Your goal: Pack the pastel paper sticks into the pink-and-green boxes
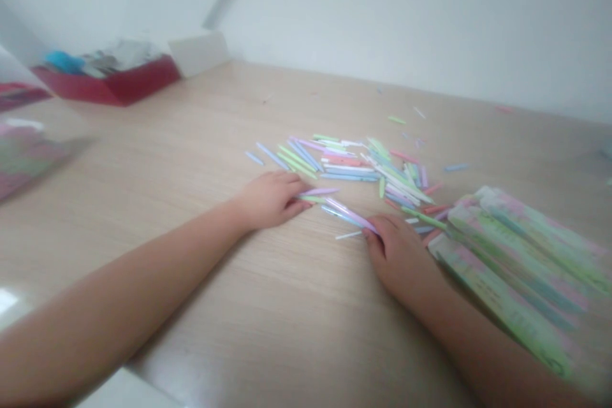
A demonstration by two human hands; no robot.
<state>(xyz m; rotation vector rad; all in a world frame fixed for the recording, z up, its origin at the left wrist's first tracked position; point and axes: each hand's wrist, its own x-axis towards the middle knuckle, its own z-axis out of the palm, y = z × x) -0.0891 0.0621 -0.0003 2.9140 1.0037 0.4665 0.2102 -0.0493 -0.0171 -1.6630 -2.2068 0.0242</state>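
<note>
Many thin paper strips (354,169) in pale blue, green, pink, lilac and white lie in a messy heap on a pale wooden table (191,140); a few have slid away from the heap by themselves. The bare left hand (270,201) sits just beside the heap; its fingers are bent softly, with the tips near a thin lilac paper strip (318,191), and I cannot tell if they pinch it. The bare right hand (399,261) is close by; its curved fingers (374,243) touch the end of a long pink-and-lilac paper strip (351,215), but I cannot tell if they grip it; they do not look tightly clenched. To the right lies a big stack of flat green-and-pink striped paper packs (516,274), near the right hand; far off at the left stands a low red tray (108,86) with a blue thing (64,62) in it. If a hand slides sideways, it could push the strips and mix them up; a bump could knock the stack; the thin strips could bend if squeezed too hard.
</note>
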